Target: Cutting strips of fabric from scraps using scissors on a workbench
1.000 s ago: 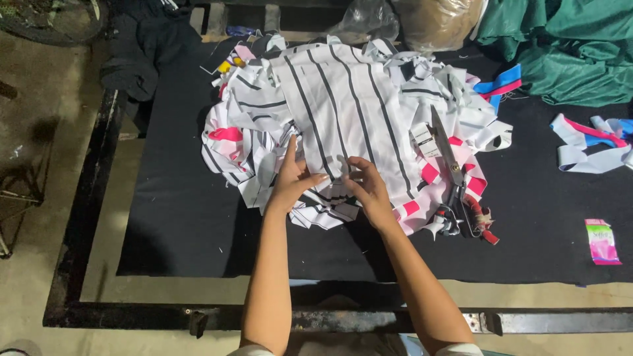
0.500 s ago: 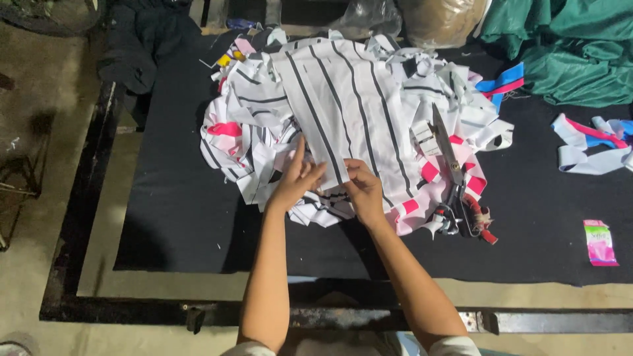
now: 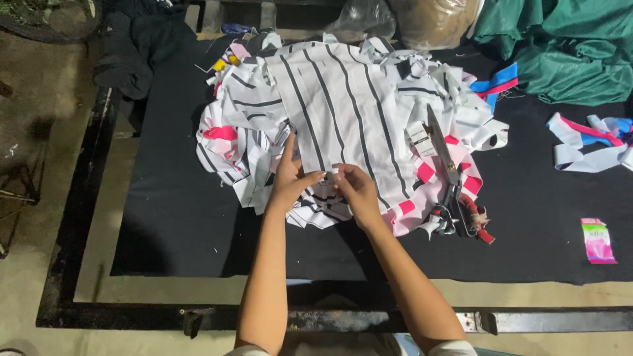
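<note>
A pile of white fabric pieces with dark stripes and pink patches (image 3: 244, 151) lies on a black cloth-covered table (image 3: 178, 231). On top is a larger flat striped piece (image 3: 343, 112). My left hand (image 3: 290, 178) and my right hand (image 3: 356, 188) meet at the near edge of that striped piece, both pinching it with thumb and fingers. Large scissors (image 3: 445, 165) rest on the pile just right of my right hand.
Green cloth (image 3: 567, 46) is heaped at the back right, beside blue, pink and white strips (image 3: 587, 142). A small pink packet (image 3: 598, 240) lies at the right. Dark clothing (image 3: 132, 46) sits at the back left, plastic bags (image 3: 409, 20) behind the pile. A metal frame edge (image 3: 330, 320) runs nearest me.
My two hands have drawn closer together along the near edge of the striped piece, and now their fingers almost touch.
</note>
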